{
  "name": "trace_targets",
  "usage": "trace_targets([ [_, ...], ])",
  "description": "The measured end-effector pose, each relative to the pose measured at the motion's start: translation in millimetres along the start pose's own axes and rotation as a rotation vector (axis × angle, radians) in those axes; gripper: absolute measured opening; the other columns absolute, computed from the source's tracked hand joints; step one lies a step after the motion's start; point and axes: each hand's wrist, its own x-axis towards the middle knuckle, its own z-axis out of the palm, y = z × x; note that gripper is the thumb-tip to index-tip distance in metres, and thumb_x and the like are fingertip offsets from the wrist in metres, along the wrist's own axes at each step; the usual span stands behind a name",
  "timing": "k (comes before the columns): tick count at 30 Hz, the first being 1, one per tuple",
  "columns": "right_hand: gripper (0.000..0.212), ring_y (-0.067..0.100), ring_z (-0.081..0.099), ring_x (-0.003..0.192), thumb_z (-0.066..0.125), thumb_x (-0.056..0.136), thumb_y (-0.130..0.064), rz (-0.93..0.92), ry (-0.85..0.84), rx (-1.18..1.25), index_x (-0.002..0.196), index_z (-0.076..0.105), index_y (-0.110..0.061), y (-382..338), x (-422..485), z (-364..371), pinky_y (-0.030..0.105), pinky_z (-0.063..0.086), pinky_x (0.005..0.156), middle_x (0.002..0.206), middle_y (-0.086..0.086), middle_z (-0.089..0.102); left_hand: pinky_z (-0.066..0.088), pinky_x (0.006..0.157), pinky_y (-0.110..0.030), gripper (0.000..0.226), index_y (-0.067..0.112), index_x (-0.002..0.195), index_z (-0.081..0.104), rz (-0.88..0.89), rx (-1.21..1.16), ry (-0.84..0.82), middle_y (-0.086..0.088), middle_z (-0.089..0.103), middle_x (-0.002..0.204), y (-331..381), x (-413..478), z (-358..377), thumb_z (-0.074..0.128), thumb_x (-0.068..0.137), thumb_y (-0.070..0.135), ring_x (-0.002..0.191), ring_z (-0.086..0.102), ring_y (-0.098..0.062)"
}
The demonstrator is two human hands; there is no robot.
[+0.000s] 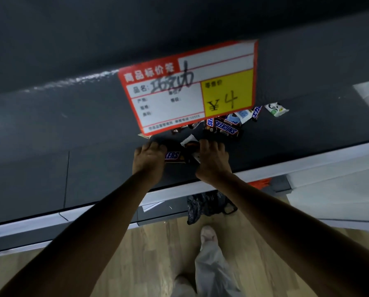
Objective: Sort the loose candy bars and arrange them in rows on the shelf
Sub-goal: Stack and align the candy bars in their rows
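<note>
Snickers bar point(172, 156) at twelve o'clock, probably light and slick, lay between our left hand point(150, 157) and right hand point(213, 159), grips unclear; pinch mid-length.

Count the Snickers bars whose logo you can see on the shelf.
5: one Snickers bar between the left hand and right hand; three overlapping below the price tag; one further right. The tag may hide more.
</note>
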Motion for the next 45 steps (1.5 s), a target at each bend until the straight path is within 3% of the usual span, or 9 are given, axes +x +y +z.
trace_targets([
  [8,0.07,0.036,0.037,0.117,0.071,0.072,-0.018,0.112,-0.105,0.005,0.127,0.03,-0.006,-18.3,-17.5,-7.4,0.048,0.039,0.095,0.128,0.017,0.033,0.041,0.092,-0.036,0.039,0.013,0.128,0.043,-0.095,-0.181,-0.062,-0.012,0.05,0.128,-2.5,-37.6,-10.1,0.049,0.094,0.031,0.114,0.051,-0.031],
  [11,0.078,0.038,0.035,0.121,0.071,0.073,-0.017,0.069,-0.102,0.129,0.133,0.023,-0.008,-26.8,-27.5,-14.9,0.051,0.038,0.101,0.132,0.018,0.029,0.043,0.091,-0.035,0.042,0.012,0.133,0.043,-0.085,-0.364,-0.112,-0.016,0.052,0.128,-6.6,-49.0,-17.0,0.047,0.096,0.031,0.111,0.053,-0.034],
  [15,0.064,0.037,0.037,0.116,0.065,0.073,-0.013,-0.051,-0.049,0.178,0.127,0.031,-0.005,-34.8,-46.1,-24.3,0.044,0.037,0.1,0.127,0.017,0.029,0.042,0.078,-0.028,0.036,0.014,0.13,0.05,-0.018,-0.483,-0.172,-0.017,0.061,0.117,-16.8,-68.5,-34.8,0.045,0.098,0.028,0.102,0.058,-0.033],
  [20,0.063,0.032,0.038,0.116,0.063,0.068,-0.002,-0.154,0.059,0.208,0.124,0.034,-0.006,-50.0,-72.0,-35.5,0.032,0.035,0.096,0.127,0.014,0.032,0.04,0.052,-0.014,0.033,0.015,0.132,0.049,-0.189,-1.084,-0.29,-0.008,0.062,0.101,-16.1,-101.0,-65.3,0.038,0.101,0.018,0.082,0.061,-0.016],
  [25,0.069,0.025,0.044,0.118,0.062,0.071,-0.003,-0.252,0.078,0.285,0.132,0.03,-0.013,-66.8,-103.1,-50.0,0.024,0.036,0.093,0.131,0.008,0.038,0.045,0.045,-0.017,0.021,0.012,0.114,0.054,-0.254,-1.453,-0.341,-0.011,0.065,0.081,-15.9,-131.4,-97.4,0.037,0.102,0.016,0.059,0.061,-0.015],
  [29,0.069,0.024,0.051,0.111,0.06,0.073,-0.005,-0.317,0.121,0.276,0.133,0.029,-0.018,-77.8,-129.2,-63.1,0.028,0.043,0.089,0.13,0.004,0.043,0.048,0.058,-0.026,0.025,0.011,0.099,0.058,-0.198,-1.435,-0.33,-0.013,0.069,0.079,-19.0,-152.9,-117.6,0.036,0.101,0.024,0.057,0.061,-0.019],
  [32,0.07,0.026,0.052,0.112,0.06,0.073,-0.007,-0.339,0.156,0.257,0.134,0.028,-0.02,-84.6,-146.1,-77.0,0.03,0.044,0.092,0.131,0.005,0.046,0.048,0.07,-0.036,0.018,0.011,0.1,0.061,-0.125,-1.395,-0.307,-0.014,0.071,0.086,-26.2,-166.5,-128.8,0.053,0.095,0.027,0.065,0.063,-0.019],
  [38,0.069,0.022,0.055,0.105,0.062,0.075,-0.009,-0.408,0.245,0.278,0.134,0.028,-0.019,-101.3,-173.0,-102.4,0.028,0.047,0.087,0.126,0.006,0.052,0.055,0.068,-0.03,0.028,0.01,0.098,0.06,0.078,-1.216,-0.252,-0.005,0.063,0.085,-33.4,-190.9,-162.1,0.075,0.075,0.006,0.066,0.061,-0.014],
  [45,0.069,0.005,0.059,0.093,0.07,0.071,-0.012,-0.513,0.371,0.431,0.128,0.034,-0.024,-123.4,-192.2,-133.8,0.022,0.054,0.076,0.11,-0.007,0.057,0.05,0.057,-0.018,0.02,0.019,0.094,0.061,0.276,-1.028,-0.077,0.001,0.064,0.081,-34.6,-210.5,-210.7,0.072,0.08,0.012,0.058,0.062,-0.005],
])
